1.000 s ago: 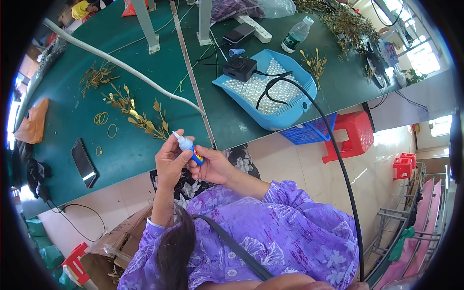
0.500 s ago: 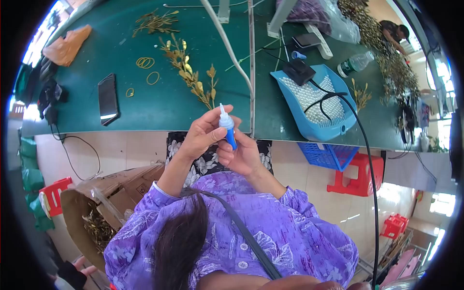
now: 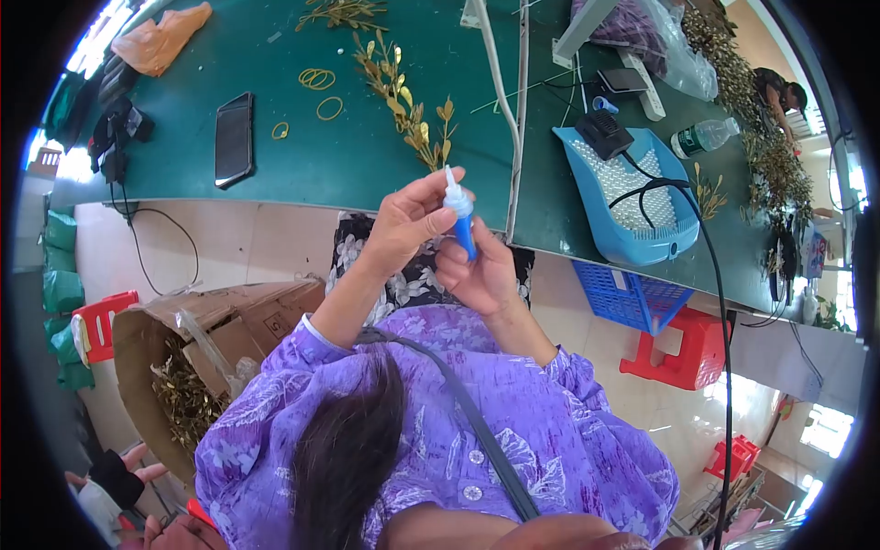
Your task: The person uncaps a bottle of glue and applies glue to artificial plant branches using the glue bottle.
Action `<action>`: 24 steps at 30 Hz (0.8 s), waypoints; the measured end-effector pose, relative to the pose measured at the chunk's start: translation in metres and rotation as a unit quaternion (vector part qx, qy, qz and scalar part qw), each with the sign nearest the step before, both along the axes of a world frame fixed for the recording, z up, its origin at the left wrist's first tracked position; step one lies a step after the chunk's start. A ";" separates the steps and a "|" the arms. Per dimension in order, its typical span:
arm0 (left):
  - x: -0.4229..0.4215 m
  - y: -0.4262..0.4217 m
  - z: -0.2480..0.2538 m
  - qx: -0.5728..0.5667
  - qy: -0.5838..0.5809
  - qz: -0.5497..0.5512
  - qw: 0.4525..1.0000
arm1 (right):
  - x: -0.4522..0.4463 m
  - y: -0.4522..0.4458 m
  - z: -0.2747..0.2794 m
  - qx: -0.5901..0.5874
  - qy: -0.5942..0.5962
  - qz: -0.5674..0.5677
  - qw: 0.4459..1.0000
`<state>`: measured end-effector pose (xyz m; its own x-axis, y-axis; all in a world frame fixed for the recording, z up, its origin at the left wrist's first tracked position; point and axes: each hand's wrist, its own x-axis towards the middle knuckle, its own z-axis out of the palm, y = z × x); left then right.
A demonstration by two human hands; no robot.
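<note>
Both your hands share the blue bottle [image 3: 463, 229], your left hand [image 3: 403, 225] pinching near its neck while your right hand [image 3: 488, 278], palm opened wider than a second ago, loosely holds its base, apparently leaving steadying to the left, with the golden sprig [image 3: 401, 105] beyond the bottle.

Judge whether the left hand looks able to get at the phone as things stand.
Probably yes, though the left hand is busy gripping the blue bottle and would have to let go first. The phone lies uncovered near the table edge, with only flat rubber bands close by.
</note>
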<state>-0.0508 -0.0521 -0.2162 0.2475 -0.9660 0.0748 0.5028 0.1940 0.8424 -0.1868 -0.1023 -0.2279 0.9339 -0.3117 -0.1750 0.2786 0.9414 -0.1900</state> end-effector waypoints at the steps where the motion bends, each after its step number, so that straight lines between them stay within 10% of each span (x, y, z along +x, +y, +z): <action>1: 0.001 0.000 0.000 -0.001 -0.008 -0.018 1.000 | 0.000 -0.001 -0.002 0.030 -0.030 0.014 0.999; 24: -0.006 -0.005 0.009 -0.051 0.089 -0.022 0.994 | 0.008 -0.001 0.008 0.003 -0.037 -0.018 0.999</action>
